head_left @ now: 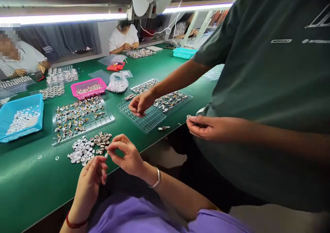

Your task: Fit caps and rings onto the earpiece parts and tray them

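Note:
My left hand (90, 181), a red band at its wrist, is raised in front of the table edge. Its fingers are curled toward the thumb, and whatever they hold is hidden. Close by, my right hand (127, 156), wearing a silver bangle, pinches thumb and forefinger together; a tiny pale thing at the tips is too small to name. Just beyond lie a pile of small white round caps (81, 150) and a pile of brownish, metallic-looking round caps (102, 139). A clear tray (109, 118) of small grey, white and yellow pieces sits behind the piles.
At my right, a co-worker's hand (144, 102) reaches over a clear gridded tray (143, 121); their other hand (203, 126) holds a small pale piece. A blue basket (38, 123), a pink basket (100, 84) and a plastic bag (118, 81) stand on the green table (31, 181). Other people sit opposite.

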{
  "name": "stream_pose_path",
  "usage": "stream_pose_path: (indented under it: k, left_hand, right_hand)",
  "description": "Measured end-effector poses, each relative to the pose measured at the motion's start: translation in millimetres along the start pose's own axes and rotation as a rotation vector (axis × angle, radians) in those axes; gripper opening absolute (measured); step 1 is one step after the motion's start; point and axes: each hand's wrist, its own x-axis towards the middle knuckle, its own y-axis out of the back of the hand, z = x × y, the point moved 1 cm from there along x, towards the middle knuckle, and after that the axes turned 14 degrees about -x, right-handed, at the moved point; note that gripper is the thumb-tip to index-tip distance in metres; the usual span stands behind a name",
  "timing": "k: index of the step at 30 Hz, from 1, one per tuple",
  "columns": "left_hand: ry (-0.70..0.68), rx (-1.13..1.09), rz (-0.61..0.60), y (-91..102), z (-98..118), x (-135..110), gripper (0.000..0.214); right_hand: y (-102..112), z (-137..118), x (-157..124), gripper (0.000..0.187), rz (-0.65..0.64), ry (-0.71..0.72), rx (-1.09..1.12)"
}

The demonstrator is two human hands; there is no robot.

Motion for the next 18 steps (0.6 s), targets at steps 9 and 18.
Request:
stream_pose_path:
  k: [9,18]
  left_hand:
    - [0.042,0.042,-0.108,-27.0,-3,-4,0.037]
    - [-0.401,0.376,-0.077,-16.3,2,-12,0.008]
  right_hand:
    - [20,0,-17,0.012,0.053,0.032,-0.033]
    - [22,-2,-15,0.011,-0.202,-0.109,0.18]
